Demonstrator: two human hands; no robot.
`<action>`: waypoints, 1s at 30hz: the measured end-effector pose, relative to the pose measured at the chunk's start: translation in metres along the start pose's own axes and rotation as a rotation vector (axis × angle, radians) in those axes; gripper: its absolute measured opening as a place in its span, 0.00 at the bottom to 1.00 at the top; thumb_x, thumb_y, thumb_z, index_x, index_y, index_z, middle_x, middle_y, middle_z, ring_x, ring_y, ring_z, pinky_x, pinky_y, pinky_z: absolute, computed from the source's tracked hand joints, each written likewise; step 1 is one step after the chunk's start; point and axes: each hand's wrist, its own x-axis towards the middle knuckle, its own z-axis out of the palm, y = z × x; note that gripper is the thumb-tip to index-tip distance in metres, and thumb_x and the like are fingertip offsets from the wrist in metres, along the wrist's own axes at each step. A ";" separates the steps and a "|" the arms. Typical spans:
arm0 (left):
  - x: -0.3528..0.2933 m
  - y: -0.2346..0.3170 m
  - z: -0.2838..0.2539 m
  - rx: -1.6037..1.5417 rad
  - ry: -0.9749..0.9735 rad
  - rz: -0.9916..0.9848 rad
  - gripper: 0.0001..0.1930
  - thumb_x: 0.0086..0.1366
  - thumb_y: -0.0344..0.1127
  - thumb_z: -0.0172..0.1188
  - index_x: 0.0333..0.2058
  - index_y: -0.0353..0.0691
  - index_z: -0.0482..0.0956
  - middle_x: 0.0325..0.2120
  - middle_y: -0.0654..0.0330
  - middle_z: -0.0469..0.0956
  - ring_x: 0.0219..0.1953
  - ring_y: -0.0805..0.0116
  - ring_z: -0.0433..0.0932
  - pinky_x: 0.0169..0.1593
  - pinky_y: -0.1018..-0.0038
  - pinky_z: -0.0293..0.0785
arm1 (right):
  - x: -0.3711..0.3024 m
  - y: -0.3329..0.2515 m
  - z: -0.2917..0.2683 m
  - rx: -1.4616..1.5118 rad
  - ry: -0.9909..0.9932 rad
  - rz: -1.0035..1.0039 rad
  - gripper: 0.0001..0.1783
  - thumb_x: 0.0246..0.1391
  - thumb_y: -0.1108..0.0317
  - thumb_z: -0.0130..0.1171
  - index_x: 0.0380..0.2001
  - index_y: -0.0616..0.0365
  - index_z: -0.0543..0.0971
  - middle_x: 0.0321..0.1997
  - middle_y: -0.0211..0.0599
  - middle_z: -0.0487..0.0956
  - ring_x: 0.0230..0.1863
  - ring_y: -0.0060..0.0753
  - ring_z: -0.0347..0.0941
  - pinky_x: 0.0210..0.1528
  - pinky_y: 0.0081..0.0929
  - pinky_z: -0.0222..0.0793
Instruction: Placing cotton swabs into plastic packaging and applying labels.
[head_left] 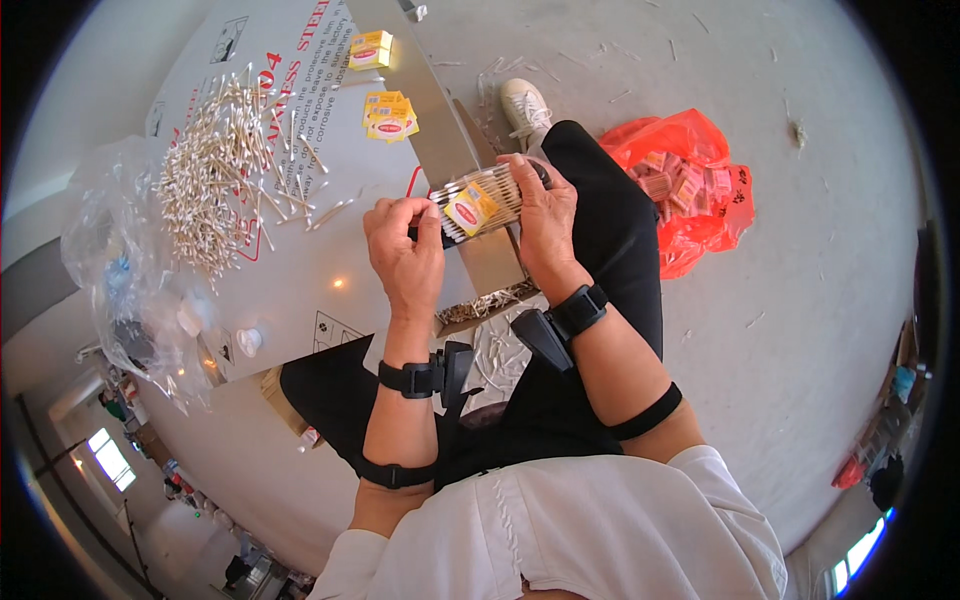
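Observation:
Between my two hands is a flat pack of cotton swabs (508, 188), tilted, with a yellow-and-red card (471, 207) lying over the swabs. Its right end is gripped by my right hand (548, 212), thumb on top and the other fingers mostly hidden. My left hand (406, 252) is closed at the left end, thumb and forefinger pinched by the swab tips. A big heap of loose cotton swabs (215, 165) lies on the table to the left. More yellow cards (390, 116) sit near the table's edge, beyond my left hand.
Farther off stands another stack of yellow cards (370, 50). A clear plastic bag (115, 245) and a small white cup (249, 341) are at the left. Below my hands, an open box (460, 325) holds swabs. Right of my leg, a red plastic bag (715, 240) contains pink packs (680, 185).

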 end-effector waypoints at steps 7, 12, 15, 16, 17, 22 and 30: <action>0.001 0.000 0.006 -0.079 -0.075 -0.064 0.04 0.56 0.27 0.65 0.29 0.37 0.79 0.27 0.61 0.74 0.35 0.62 0.71 0.40 0.67 0.68 | 0.001 0.001 0.000 0.013 0.005 0.019 0.12 0.61 0.64 0.60 0.32 0.63 0.83 0.27 0.24 0.79 0.28 0.15 0.71 0.33 0.18 0.69; 0.003 -0.004 0.005 -0.015 -0.118 -0.065 0.05 0.56 0.26 0.64 0.27 0.37 0.75 0.26 0.59 0.73 0.35 0.59 0.70 0.40 0.65 0.68 | 0.001 0.001 -0.001 0.006 -0.002 0.013 0.12 0.61 0.64 0.61 0.33 0.64 0.83 0.27 0.25 0.79 0.27 0.15 0.71 0.33 0.18 0.69; 0.003 -0.005 0.005 0.073 -0.114 0.020 0.07 0.57 0.26 0.63 0.27 0.36 0.72 0.26 0.58 0.72 0.35 0.57 0.70 0.40 0.63 0.67 | 0.001 0.000 0.000 0.028 -0.005 0.020 0.12 0.61 0.64 0.61 0.33 0.64 0.83 0.27 0.25 0.79 0.27 0.15 0.71 0.33 0.18 0.69; 0.002 -0.004 0.005 0.072 -0.111 0.019 0.07 0.58 0.26 0.62 0.27 0.37 0.71 0.26 0.58 0.72 0.35 0.56 0.70 0.41 0.62 0.67 | 0.001 0.000 0.000 0.024 -0.004 0.023 0.12 0.61 0.64 0.61 0.33 0.64 0.83 0.27 0.25 0.79 0.27 0.15 0.71 0.33 0.18 0.69; 0.002 -0.004 0.004 0.072 -0.107 0.018 0.07 0.59 0.26 0.61 0.27 0.37 0.70 0.26 0.57 0.72 0.36 0.56 0.70 0.41 0.61 0.68 | 0.001 0.000 0.000 0.019 -0.003 0.026 0.12 0.61 0.64 0.60 0.33 0.64 0.83 0.27 0.25 0.79 0.27 0.15 0.71 0.33 0.18 0.69; 0.007 -0.009 -0.008 -0.032 -0.185 -0.108 0.06 0.62 0.27 0.58 0.28 0.35 0.70 0.25 0.54 0.72 0.31 0.57 0.71 0.37 0.64 0.69 | 0.001 0.000 0.000 0.011 -0.001 0.023 0.12 0.61 0.65 0.60 0.33 0.64 0.83 0.27 0.26 0.79 0.27 0.16 0.71 0.33 0.17 0.69; 0.034 -0.025 -0.037 -0.075 -0.264 -0.128 0.06 0.62 0.27 0.58 0.27 0.32 0.72 0.20 0.59 0.72 0.25 0.71 0.68 0.32 0.72 0.68 | 0.000 -0.001 0.000 -0.013 0.000 0.016 0.11 0.62 0.66 0.59 0.34 0.64 0.83 0.27 0.25 0.80 0.28 0.15 0.71 0.33 0.17 0.67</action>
